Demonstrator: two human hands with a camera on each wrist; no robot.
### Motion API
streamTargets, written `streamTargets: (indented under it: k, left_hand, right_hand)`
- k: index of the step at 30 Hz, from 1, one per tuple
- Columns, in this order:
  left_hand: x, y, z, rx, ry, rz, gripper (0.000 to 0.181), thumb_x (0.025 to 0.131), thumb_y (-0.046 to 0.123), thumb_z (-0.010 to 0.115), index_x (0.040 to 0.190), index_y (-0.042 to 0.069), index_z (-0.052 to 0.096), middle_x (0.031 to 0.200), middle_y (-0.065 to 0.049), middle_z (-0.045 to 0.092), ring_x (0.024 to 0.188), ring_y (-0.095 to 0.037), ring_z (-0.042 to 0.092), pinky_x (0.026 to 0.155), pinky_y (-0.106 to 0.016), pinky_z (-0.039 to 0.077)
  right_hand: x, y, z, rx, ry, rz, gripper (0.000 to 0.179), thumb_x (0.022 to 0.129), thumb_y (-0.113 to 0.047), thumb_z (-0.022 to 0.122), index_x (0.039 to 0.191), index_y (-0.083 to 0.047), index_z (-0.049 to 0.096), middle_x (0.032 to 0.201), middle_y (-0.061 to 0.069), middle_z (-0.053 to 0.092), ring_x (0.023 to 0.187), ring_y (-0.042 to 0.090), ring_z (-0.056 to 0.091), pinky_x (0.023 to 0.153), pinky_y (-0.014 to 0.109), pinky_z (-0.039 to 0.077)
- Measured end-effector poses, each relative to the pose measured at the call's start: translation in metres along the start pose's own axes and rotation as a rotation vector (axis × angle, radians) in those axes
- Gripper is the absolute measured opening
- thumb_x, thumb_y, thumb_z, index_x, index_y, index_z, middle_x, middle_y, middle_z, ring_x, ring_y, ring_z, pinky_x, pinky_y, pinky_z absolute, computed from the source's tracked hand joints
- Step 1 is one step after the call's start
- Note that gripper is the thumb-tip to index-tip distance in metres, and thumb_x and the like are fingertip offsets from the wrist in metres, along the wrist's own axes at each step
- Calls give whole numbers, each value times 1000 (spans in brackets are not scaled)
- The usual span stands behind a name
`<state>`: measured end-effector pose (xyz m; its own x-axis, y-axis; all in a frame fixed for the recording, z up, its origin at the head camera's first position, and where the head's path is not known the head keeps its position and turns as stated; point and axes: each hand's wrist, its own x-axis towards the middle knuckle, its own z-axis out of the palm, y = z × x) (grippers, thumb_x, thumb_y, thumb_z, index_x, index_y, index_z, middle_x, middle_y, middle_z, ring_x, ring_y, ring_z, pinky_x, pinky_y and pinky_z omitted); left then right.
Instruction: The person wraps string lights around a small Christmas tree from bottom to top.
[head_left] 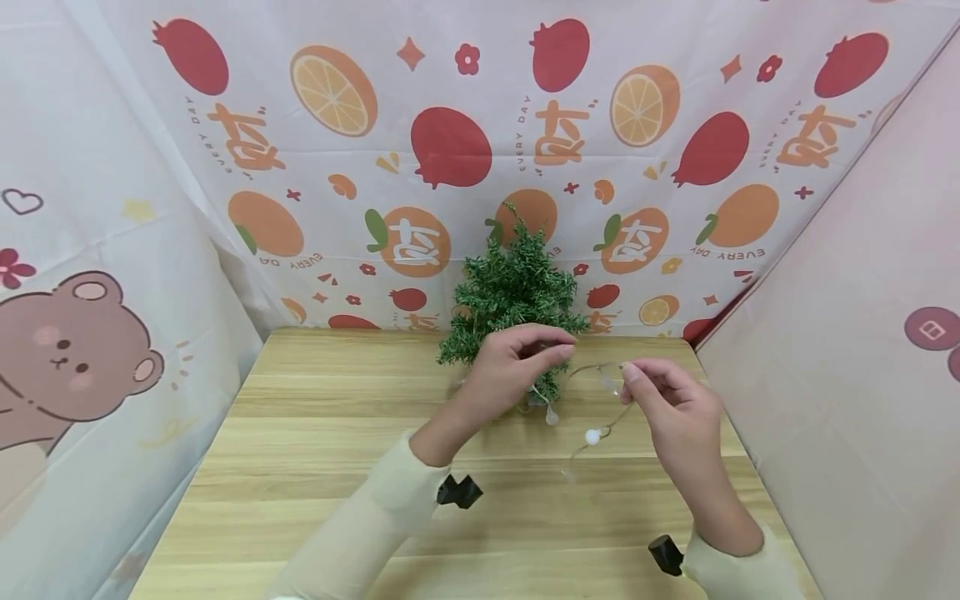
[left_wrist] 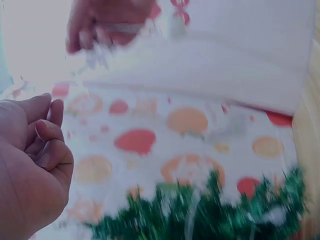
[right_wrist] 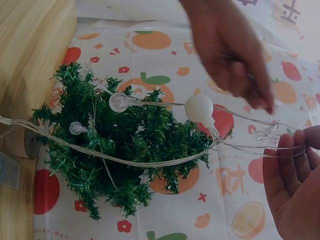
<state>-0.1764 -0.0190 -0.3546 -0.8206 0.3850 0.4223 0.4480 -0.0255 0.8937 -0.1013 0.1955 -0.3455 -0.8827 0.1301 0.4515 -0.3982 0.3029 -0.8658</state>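
Observation:
A small green artificial Christmas tree (head_left: 517, 283) stands at the table's back, lights among its branches in the right wrist view. My right hand (head_left: 682, 412) pinches the wire of a string of lights (right_wrist: 150, 162) to the right of the tree. A white ball bulb (head_left: 592, 436) hangs from the wire below that hand, and a clear bulb (right_wrist: 119, 102) lies against the branches. My left hand (head_left: 517, 362) is in front of the tree, its fingers loosely bent with nothing visible in them (left_wrist: 37, 160). In the right wrist view it is blurred above the wire.
The wooden table (head_left: 300, 467) meets a fruit-print cloth (head_left: 360, 183) behind the tree. Plain pale cloth (head_left: 847, 333) hangs on the right, and a bear-print cloth (head_left: 75, 367) on the left. Black wrist mounts (head_left: 460, 492) stick out by the sleeves.

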Motion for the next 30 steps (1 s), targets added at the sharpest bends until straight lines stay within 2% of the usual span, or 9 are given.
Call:
streamTargets:
  k: [5, 9, 13, 15, 20, 22, 25, 28, 30]
  left_hand:
    - [11, 12, 18, 1, -84, 62, 16, 98, 23, 68, 111, 16, 76, 88, -1, 68, 60, -18, 46, 57, -25, 42]
    - [17, 10, 26, 26, -127, 67, 18, 99, 22, 67, 111, 13, 76, 83, -3, 65, 59, -17, 44, 57, -25, 40]
    - [20, 5, 32, 44, -161, 46, 17, 100, 25, 66, 111, 16, 76, 86, 2, 66, 62, -14, 47, 59, -24, 42]
    - [22, 2, 34, 53, -166, 49, 16, 100, 25, 66, 110, 18, 76, 88, 3, 66, 63, -13, 47, 59, -24, 42]
    - [28, -1, 31, 118, -183, 117, 15, 99, 24, 67, 108, 17, 77, 87, 3, 68, 62, -11, 48, 59, -23, 43]
    - [30, 0, 27, 167, -196, 159, 13, 98, 22, 69, 106, 16, 77, 87, 4, 69, 62, -9, 50, 58, -23, 44]
    - [35, 5, 20, 245, -203, 230, 10, 95, 17, 71, 102, 14, 78, 88, 5, 71, 66, -5, 54, 60, -21, 47]
    - [41, 9, 15, 265, -190, 275, 9, 94, 14, 72, 100, 11, 78, 94, 2, 74, 73, -2, 58, 65, -20, 50]
    - [46, 11, 12, 265, -175, 289, 10, 94, 13, 72, 101, 9, 78, 98, 0, 75, 72, -2, 58, 64, -20, 50]
  right_hand:
    - [1, 1, 3, -36, 3, -9, 11, 98, -9, 66, 99, 1, 71, 76, 3, 66, 70, 13, 63, 65, 20, 50]
    - [2, 1, 3, -76, 1, 17, 15, 99, -17, 66, 100, -3, 71, 78, 4, 66, 72, 18, 64, 65, 21, 50]
    - [5, 1, 4, -80, 17, 27, 16, 99, -19, 68, 100, -4, 72, 79, 3, 66, 72, 16, 64, 65, 22, 52]
    - [6, 2, 5, -74, 22, 14, 16, 99, -18, 67, 100, -3, 71, 81, 9, 66, 71, 14, 63, 66, 22, 54]
    - [6, 6, 6, -118, 32, -15, 14, 99, -19, 67, 101, -6, 72, 81, 6, 66, 71, 12, 63, 63, 21, 51]
    - [4, 7, 7, -155, 34, -46, 12, 98, -18, 68, 102, -8, 73, 80, -2, 66, 73, 11, 63, 58, 21, 48]
    - [2, 9, 7, -200, 33, -109, 9, 97, -14, 69, 104, -9, 73, 79, -5, 67, 75, 7, 64, 51, 21, 42]
    - [-1, 11, 7, -203, 29, -143, 10, 96, -10, 69, 106, -8, 73, 79, -6, 67, 76, 7, 64, 48, 21, 40]
    - [-3, 12, 8, -202, 25, -154, 10, 96, -9, 69, 105, -8, 74, 79, -6, 67, 76, 8, 64, 49, 20, 40]
